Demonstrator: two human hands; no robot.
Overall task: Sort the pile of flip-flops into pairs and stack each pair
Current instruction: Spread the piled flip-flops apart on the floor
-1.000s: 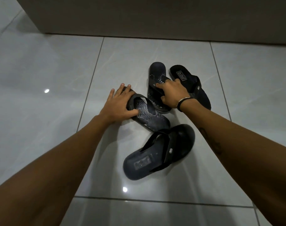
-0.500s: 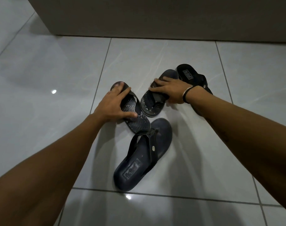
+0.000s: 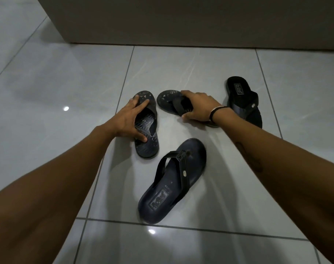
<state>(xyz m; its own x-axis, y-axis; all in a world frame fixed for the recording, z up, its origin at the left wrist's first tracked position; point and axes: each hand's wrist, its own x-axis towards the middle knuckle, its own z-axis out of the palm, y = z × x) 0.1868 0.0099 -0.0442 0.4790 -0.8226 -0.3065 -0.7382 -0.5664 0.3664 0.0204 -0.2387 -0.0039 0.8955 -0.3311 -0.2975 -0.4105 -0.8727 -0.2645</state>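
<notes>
Four flip-flops on the floor (image 3: 181,69), placed relative to the nearest flip-flop (image 3: 172,183): one behind and to its left (image 3: 147,126), one directly behind (image 3: 173,101), one behind and to its right (image 3: 242,100), all apart from it.

Bare floor tile (image 3: 53,96) left and front; navy flip-flop (image 3: 172,181) between the forearms, black flip-flop (image 3: 244,103) far right.

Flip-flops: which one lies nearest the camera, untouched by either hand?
The dark blue flip-flop with the heel logo, lying alone in front. The two patterned ones are under the hands; the black one lies far right.
</notes>
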